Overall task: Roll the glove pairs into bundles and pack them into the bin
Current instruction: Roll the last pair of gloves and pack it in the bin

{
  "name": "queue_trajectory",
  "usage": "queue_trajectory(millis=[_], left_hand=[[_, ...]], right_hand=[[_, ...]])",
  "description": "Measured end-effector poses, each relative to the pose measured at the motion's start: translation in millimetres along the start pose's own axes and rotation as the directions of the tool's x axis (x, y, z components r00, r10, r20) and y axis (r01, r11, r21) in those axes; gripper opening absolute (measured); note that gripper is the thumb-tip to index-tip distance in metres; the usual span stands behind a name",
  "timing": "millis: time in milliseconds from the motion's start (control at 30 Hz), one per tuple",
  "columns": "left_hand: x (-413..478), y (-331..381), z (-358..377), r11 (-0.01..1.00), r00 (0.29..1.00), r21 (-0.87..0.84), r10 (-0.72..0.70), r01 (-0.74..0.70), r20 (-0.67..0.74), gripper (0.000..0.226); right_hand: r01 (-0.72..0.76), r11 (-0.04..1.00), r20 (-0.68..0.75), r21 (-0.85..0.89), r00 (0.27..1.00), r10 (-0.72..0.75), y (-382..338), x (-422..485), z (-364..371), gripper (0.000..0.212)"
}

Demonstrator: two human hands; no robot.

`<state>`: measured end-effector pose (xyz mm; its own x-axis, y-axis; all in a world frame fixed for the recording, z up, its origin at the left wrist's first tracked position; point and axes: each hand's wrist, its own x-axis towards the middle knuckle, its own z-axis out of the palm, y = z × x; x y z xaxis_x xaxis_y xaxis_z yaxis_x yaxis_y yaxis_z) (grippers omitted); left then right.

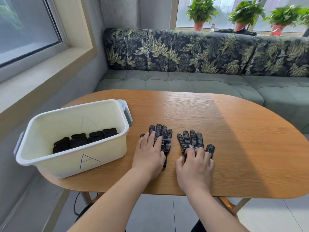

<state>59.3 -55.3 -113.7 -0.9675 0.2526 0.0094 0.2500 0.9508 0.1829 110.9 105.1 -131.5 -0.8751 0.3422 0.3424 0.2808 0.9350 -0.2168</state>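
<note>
Under our left hand [148, 156], laid flat with fingers straight, one dotted glove [164, 137] is pinned to the table [234, 131], while our right hand [194, 166] sets bent fingertips on its mate [191, 139], pinch unconfirmed, presumably flattening both for rolling, the part-filled bin [107, 156] standing left of the left hand.

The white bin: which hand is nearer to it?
Left. The left hand lies on a glove beside the bin; the right hand touches the other glove, farther right.

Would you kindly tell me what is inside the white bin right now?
Four black rolled bundles lie in a row inside the bin. Its near wall hides part of the floor, so more could be there.
</note>
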Motion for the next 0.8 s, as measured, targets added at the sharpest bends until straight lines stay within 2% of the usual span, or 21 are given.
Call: queue_trajectory(millis=[133, 267, 367, 500, 600, 700, 800], left_hand=[[-2, 8, 16, 0.996, 0.989, 0.021, 0.08, -0.083, 0.124, 0.065], [0, 11, 18, 0.998, 0.992, 0.01, 0.057, -0.058, 0.113, 0.071], [-7, 10, 12, 0.993, 0.996, -0.075, 0.088, -0.089, -0.016, 0.083], [-32, 1, 18, 0.969, 0.96, -0.13, 0.182, -0.212, -0.214, 0.06], [-49, -9, 23, 0.962, 0.951, -0.052, 0.254, -0.267, -0.177, 0.057], [-55, -12, 19, 0.958, 0.957, -0.035, 0.281, -0.285, -0.077, 0.064], [-56, -9, 18, 0.958, 0.957, -0.011, 0.286, -0.287, -0.054, 0.068]], right_hand=[[0.05, 0.998, -0.01, 0.045, 0.999, -0.049, 1, 0, 0, 0.03], [0.134, 0.987, 0.019, 0.089, 0.991, -0.136, 1, 2, 4, 0.044], [0.136, 0.986, 0.036, 0.097, 0.989, -0.14, 1, 2, 5, 0.043], [0.171, 0.98, 0.063, 0.105, 0.982, -0.178, 2, 3, 7, 0.053], [0.188, 0.974, 0.094, 0.129, 0.975, -0.2, 1, 5, 9, 0.051], [0.161, 0.976, 0.016, 0.144, 0.986, -0.165, 4, 3, 7, 0.039], [0.007, 0.991, -0.066, 0.132, 0.998, 0.002, 8, -2, 0, 0.026]])
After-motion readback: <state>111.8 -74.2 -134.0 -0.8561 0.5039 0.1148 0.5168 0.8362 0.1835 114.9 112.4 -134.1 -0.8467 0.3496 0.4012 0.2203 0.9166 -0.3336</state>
